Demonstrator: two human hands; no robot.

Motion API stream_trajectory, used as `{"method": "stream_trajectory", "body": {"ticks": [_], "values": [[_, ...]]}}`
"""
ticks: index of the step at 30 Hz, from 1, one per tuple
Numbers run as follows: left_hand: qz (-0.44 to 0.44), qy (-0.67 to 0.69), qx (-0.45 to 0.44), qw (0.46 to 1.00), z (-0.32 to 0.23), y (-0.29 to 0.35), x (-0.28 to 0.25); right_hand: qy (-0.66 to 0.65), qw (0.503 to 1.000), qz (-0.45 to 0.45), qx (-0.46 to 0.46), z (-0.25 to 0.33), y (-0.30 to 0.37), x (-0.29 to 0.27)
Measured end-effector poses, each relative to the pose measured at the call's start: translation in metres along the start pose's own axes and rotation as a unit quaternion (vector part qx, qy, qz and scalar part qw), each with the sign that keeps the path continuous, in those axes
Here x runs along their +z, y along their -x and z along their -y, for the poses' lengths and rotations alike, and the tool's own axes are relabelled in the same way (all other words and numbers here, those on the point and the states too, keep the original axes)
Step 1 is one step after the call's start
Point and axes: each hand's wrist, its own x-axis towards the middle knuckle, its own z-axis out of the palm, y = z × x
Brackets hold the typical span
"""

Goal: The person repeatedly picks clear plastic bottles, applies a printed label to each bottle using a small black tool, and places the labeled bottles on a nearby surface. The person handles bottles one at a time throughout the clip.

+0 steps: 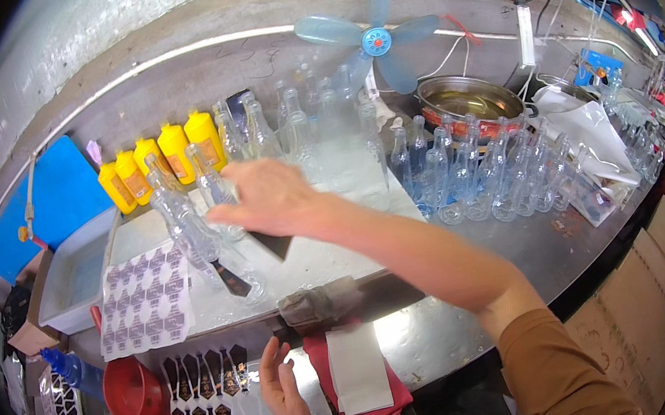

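My right hand (273, 195) reaches across the white work board (331, 252), smeared by motion. Its thumb and fingers are beside a clear glass bottle (210, 179); I cannot tell whether they grip it. A dark flat piece (273, 245) sticks out below the palm, and whether the hand holds it is unclear. Left of the hand, more clear bottles (181, 220) stand, one with a dark tie-shaped label (231, 279). My left hand (286, 391) is raised near the table's front edge, fingers apart and holding nothing. Beside it lies a sheet of dark tie-shaped labels (207, 402).
A sheet of purplish labels (142, 301) lies left, near a red bowl (132, 390) and a white tub (82, 285). Yellow bottles (176, 153) line the wall. A blue fan (377, 42) hangs above. Right are clustered glass bottles (486, 177) and a pan (468, 97). A folded cloth (358, 370) lies in front.
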Motion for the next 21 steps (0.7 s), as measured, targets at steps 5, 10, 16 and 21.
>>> {"method": "stream_trajectory", "body": {"ticks": [5,10,16,21], "values": [[-0.01,-0.024,0.002,1.0,-0.003,0.007,-0.006,0.147,0.972,-0.164,0.084,-0.064,0.002,-0.105],[0.041,-0.033,0.009,0.999,-0.025,0.005,0.027,0.066,0.993,-0.074,0.057,-0.166,0.032,-0.103],[0.053,-0.048,0.01,0.997,-0.027,0.007,0.023,0.018,0.994,-0.107,-0.006,-0.096,0.088,-0.101],[0.151,-0.064,0.095,0.982,-0.042,-0.016,0.032,-0.208,0.976,0.055,0.026,-0.023,0.111,-0.11]]}}
